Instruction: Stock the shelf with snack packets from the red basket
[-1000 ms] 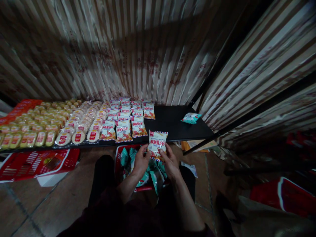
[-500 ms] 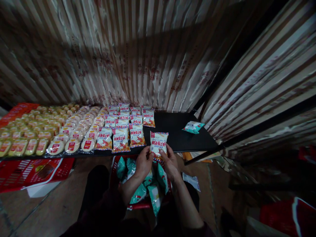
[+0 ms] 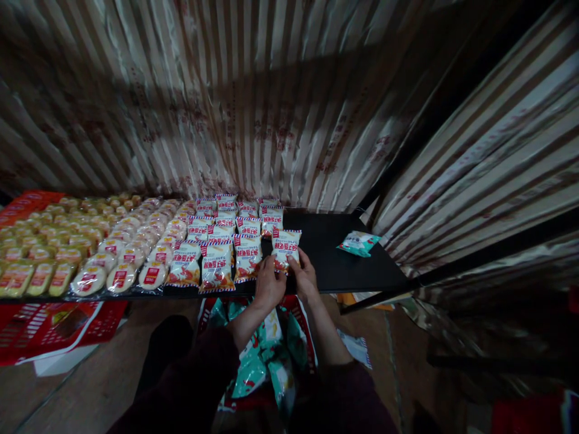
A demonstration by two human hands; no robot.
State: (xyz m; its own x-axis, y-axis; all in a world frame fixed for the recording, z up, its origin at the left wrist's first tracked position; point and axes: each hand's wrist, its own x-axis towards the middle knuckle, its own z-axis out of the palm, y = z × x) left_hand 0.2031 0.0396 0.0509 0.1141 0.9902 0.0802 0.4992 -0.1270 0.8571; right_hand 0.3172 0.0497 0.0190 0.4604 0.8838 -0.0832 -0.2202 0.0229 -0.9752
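Between both hands I hold a white and orange snack packet (image 3: 286, 246) with red lettering, over the front part of the black shelf (image 3: 312, 241). My left hand (image 3: 270, 283) grips its lower left corner, and my right hand (image 3: 304, 274) pinches its lower right side with the thumb on the front. Just left of it, rows of matching snack packets (image 3: 248, 256) lean on one another on the shelf. Below my forearms, a red basket (image 3: 309, 325) holds several teal snack packets (image 3: 251, 371).
Wrapped round cakes (image 3: 151, 276) and yellow packaged cakes (image 3: 40, 278) fill the shelf's left side. A lone teal packet (image 3: 359, 243) lies at the right end. Another red basket (image 3: 27, 325) is below left, and a white packet (image 3: 357, 348) lies on the floor. Striped sheeting (image 3: 253, 108) hangs behind.
Both hands have moved forward with the snack packet, from the shelf's front edge to over the shelf, close beside the rightmost row. The camera view has shifted slightly.
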